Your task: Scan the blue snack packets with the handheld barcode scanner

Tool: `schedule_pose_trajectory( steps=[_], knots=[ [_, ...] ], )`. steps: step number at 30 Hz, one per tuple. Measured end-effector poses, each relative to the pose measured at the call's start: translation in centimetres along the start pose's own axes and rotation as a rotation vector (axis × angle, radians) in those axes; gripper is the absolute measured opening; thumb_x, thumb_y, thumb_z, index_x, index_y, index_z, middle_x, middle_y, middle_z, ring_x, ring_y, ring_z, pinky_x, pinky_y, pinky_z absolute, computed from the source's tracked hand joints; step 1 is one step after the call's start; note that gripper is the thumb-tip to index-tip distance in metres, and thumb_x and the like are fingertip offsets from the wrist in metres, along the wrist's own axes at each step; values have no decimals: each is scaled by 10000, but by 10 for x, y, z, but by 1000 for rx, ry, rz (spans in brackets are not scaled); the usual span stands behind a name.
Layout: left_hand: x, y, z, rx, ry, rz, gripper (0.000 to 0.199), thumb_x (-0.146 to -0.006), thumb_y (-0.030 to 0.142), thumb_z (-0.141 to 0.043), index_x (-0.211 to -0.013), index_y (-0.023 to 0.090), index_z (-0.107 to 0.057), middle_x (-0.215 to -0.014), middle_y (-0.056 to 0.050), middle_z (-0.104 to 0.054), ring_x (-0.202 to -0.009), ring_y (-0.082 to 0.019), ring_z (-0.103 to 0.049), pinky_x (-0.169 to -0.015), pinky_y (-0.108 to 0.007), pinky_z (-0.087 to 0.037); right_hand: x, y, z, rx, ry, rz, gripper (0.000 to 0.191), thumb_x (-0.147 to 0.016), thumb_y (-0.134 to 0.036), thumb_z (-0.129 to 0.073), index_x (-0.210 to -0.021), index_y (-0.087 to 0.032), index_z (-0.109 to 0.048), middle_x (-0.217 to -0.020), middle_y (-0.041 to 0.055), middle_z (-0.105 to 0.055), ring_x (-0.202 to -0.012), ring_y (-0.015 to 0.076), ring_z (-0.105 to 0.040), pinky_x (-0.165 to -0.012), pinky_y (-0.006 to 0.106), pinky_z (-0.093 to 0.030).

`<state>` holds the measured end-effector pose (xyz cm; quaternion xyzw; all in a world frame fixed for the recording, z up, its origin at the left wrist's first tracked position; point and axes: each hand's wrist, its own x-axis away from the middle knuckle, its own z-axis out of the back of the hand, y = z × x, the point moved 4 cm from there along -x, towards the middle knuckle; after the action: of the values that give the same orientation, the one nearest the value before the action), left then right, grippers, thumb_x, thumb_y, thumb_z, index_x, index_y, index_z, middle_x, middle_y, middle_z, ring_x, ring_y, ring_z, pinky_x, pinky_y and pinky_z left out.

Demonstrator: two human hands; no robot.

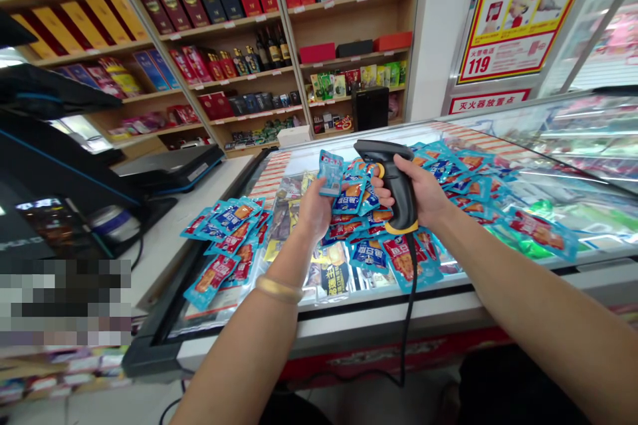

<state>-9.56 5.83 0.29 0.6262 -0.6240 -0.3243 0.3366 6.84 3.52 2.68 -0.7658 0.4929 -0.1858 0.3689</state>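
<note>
My right hand (423, 189) is wrapped round the grip of a black barcode scanner (399, 192) with yellow trim, its head pointing left. A cable runs down from its base over the front edge. Just left of it, my left hand (316, 206) pinches a small blue snack packet (330, 172), held up with its printed back toward me. Below and between the hands lies a heap of blue and red snack packets (369, 254) on the glass freezer top (299, 329). A smaller pile of the same packets (234, 219) is at the left, another pile (463, 169) behind my right hand.
Black checkout equipment (64, 146) and a side counter (199, 212) stand at the left. Shelves of boxed goods and bottles (274, 46) line the back. A white box (294, 136) sits behind the freezer. A loose packet (541, 232) lies at the right. The scanner cable (409, 312) hangs in front.
</note>
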Motion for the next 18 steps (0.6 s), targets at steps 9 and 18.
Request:
schedule_pose_trajectory(
  steps=[9,18],
  knots=[
    [-10,10,14,-17,98,-104,255,-909,313,-431,-982,152,-616,-891,-62,-728,-918,-192,-699,-901,-339,-523,4,8,-2,138,-8,-190,231,-903,-373,-544,-847,-155,-591,-670,38,-569,-503,110,-505,-410,193,-451],
    [-13,10,18,-52,94,-159,241,-905,363,-453,-963,182,-601,-877,-30,-716,-792,-152,-680,-816,-297,-513,5,13,-2,239,2,-252,297,-933,-374,-512,-796,-132,-615,-654,39,-577,-490,103,-525,-419,192,-481]
  ],
)
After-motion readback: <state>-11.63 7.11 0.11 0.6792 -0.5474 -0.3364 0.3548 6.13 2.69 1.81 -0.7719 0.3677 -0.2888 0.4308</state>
